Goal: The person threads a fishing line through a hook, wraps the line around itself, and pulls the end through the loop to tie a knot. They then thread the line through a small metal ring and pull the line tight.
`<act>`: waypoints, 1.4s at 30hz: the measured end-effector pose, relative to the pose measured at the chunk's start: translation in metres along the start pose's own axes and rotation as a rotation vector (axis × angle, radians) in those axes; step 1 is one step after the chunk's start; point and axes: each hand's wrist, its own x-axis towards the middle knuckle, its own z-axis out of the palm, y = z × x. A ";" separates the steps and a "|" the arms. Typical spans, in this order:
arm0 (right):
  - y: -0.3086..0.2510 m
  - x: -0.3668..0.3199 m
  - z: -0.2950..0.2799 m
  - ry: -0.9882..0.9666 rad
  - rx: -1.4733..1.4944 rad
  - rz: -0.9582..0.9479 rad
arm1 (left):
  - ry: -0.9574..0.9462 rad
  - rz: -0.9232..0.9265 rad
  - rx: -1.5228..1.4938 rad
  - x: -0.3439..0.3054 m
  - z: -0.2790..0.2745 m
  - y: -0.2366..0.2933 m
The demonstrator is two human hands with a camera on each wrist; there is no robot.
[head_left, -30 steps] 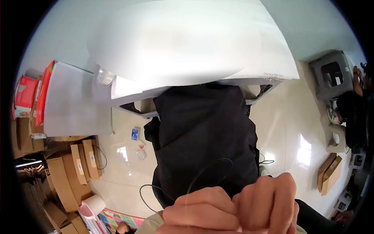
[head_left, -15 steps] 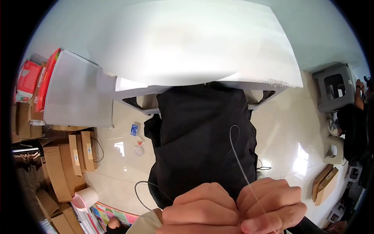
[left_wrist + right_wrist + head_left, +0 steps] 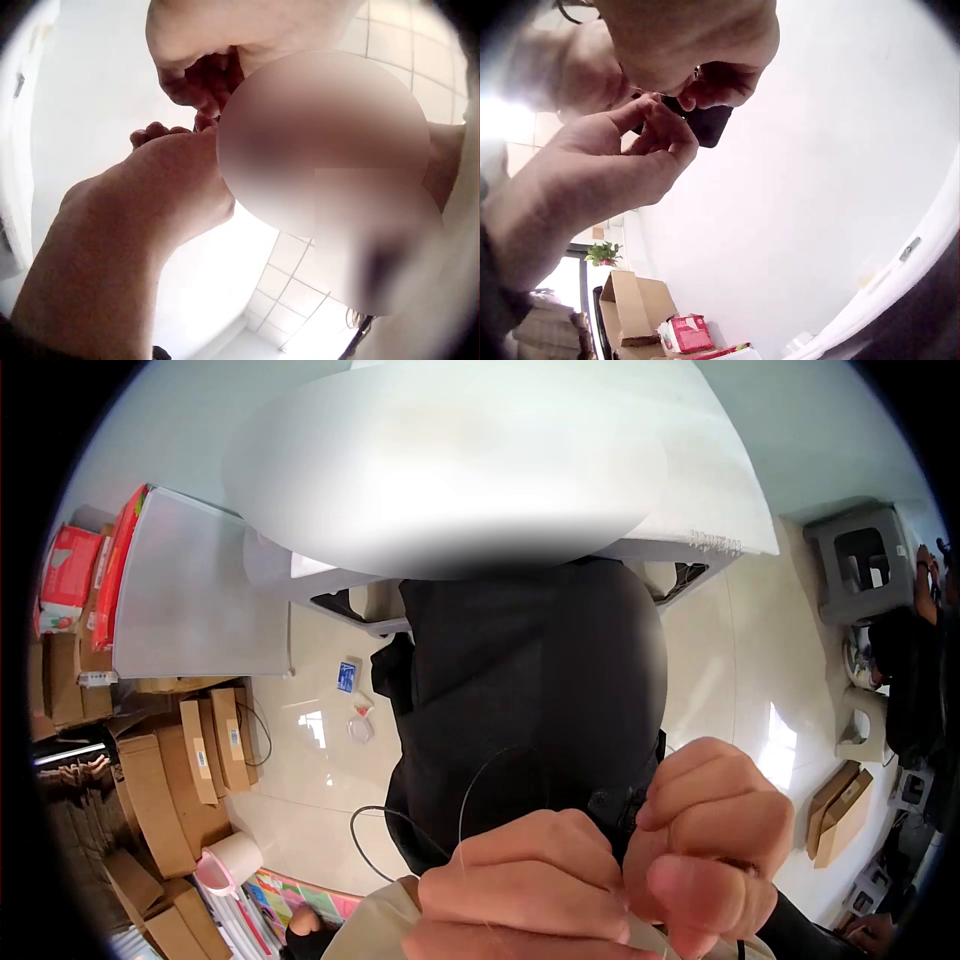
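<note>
Both hands are close together, low in the head view. A thin pale thread (image 3: pixel 463 810) loops up over the dark cloth and runs down across the left hand (image 3: pixel 520 885), whose fingers are curled. Beside it the right hand (image 3: pixel 712 845) is curled too, its thumb against the bent fingers in a pinch. The right wrist view shows a short stretch of thread (image 3: pixel 651 91) between the fingertips of the two hands. What lies inside the curled fingers is hidden. Black cloth (image 3: pixel 500 690) covers the lap below the hands.
Ahead stands a white-topped table (image 3: pixel 700 460), with small glinting bits (image 3: pixel 716 541) near its right edge. A blue packet (image 3: pixel 346 676) and a clear round lid (image 3: pixel 360 729) lie on the floor. Cardboard boxes (image 3: pixel 160 800) fill the left; a grey stool (image 3: pixel 860 565) stands right.
The right hand has risen and turned, moving slightly away from the left. The thread loop swung right half a second ago and now arcs over the left hand. The left hand has barely moved.
</note>
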 end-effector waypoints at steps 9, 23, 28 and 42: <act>-0.013 -0.003 -0.022 -0.169 0.068 0.280 | 0.011 -0.052 -0.058 0.000 -0.006 0.008; -0.011 -0.002 -0.021 0.000 0.734 0.894 | -0.171 -0.014 0.071 0.010 -0.010 0.019; 0.010 -0.007 -0.027 0.339 1.376 1.505 | 0.078 -0.427 -0.058 -0.004 -0.006 0.012; 0.042 -0.038 -0.128 0.866 -0.151 0.948 | 0.449 -0.687 -0.289 -0.007 -0.024 -0.026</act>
